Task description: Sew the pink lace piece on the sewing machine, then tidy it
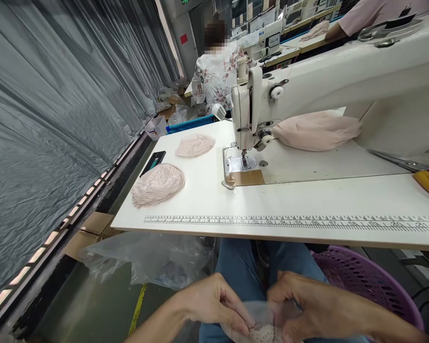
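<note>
We see the left hand [212,300] and the right hand [302,305] both pinching a lace piece [266,333], with thumbs and fingers closed on it. It is low down over the lap, in front of the table [325,195], and the bottom of the view cuts part of it off. We think the work on this piece is partway, as it is in the fingers and we see no cloth under the foot of the sewing machine [343,76]. We can't tell which pieces are done and which are left (the heaps look much alike to us). The lace piece is thin and see-through at the top, with a bumpy, holey part lower down. On the table, the lace pile [159,185] is round on top, with lots of tiny holes and wavy edges. Behind it, the pink piece [195,145] is smooth, flat and shaped a bit like a half moon. The pink bundle [318,131] under the machine's arm looks soft, puffy and long. Beside the right leg, the purple basket [372,281] is round and full of holes.
</note>
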Demonstrator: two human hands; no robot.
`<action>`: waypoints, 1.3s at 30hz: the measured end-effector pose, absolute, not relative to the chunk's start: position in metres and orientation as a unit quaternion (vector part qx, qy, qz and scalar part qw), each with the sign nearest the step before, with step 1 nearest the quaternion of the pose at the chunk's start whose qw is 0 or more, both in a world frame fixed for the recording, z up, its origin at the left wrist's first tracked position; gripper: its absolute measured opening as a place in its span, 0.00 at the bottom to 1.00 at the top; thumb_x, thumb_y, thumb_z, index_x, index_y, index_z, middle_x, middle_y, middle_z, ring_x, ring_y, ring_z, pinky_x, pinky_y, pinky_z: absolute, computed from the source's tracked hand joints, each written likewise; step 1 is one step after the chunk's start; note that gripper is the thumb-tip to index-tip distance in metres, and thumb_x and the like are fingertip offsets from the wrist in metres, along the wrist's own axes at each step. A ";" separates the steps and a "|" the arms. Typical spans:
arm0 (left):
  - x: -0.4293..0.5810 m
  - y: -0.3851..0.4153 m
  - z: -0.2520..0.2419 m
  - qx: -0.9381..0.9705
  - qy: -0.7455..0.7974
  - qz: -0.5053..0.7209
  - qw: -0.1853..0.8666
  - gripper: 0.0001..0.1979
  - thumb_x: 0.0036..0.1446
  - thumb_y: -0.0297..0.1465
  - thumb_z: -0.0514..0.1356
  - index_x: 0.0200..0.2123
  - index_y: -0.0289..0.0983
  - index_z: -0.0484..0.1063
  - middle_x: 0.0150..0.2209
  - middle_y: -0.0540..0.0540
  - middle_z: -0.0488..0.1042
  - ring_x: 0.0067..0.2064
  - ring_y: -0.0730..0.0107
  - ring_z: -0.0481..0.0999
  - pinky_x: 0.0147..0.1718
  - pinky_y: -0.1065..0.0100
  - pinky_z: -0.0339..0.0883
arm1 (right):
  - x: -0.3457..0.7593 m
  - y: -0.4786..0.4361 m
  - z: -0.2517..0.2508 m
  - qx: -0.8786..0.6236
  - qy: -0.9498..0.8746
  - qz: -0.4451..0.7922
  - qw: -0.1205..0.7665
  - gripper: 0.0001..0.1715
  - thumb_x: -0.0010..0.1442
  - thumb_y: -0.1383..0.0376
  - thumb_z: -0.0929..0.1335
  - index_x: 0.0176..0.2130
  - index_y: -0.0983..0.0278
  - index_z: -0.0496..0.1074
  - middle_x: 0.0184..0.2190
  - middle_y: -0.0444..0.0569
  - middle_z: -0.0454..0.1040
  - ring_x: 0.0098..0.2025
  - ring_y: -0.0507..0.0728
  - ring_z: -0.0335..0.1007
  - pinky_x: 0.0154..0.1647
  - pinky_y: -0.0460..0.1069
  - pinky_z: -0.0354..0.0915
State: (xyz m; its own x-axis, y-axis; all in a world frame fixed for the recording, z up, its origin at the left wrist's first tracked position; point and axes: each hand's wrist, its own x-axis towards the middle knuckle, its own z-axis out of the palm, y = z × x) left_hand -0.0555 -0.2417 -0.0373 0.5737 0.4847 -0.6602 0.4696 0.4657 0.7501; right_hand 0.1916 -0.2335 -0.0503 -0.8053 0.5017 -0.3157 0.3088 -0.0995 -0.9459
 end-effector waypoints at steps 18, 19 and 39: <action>-0.058 -0.246 -0.049 0.513 0.465 -0.016 0.721 0.41 0.30 0.56 0.69 0.42 0.31 0.79 0.36 0.39 0.80 0.41 0.53 0.80 0.43 0.63 0.73 | 0.177 -0.236 -0.082 -0.280 -0.634 0.709 0.130 0.23 0.44 0.48 0.76 0.29 0.66 0.81 0.23 0.43 0.67 0.24 0.48 0.61 0.22 0.42 0.52; -0.059 -0.246 -0.047 0.512 0.461 -0.014 0.725 0.42 0.30 0.57 0.69 0.43 0.31 0.79 0.37 0.38 0.80 0.42 0.52 0.79 0.43 0.62 0.73 | 0.177 -0.236 -0.082 -0.280 -0.630 0.713 0.130 0.24 0.44 0.48 0.76 0.29 0.66 0.81 0.23 0.43 0.67 0.24 0.49 0.61 0.22 0.42 0.53; -0.058 -0.246 -0.046 0.596 0.463 0.009 0.656 0.35 0.27 0.54 0.72 0.35 0.33 0.81 0.24 0.51 0.73 0.24 0.78 0.63 0.21 0.78 0.54 | 0.177 -0.233 -0.086 -0.271 -0.636 0.711 0.127 0.21 0.54 0.50 0.72 0.27 0.66 0.76 0.27 0.43 0.64 0.29 0.50 0.60 0.27 0.45 0.53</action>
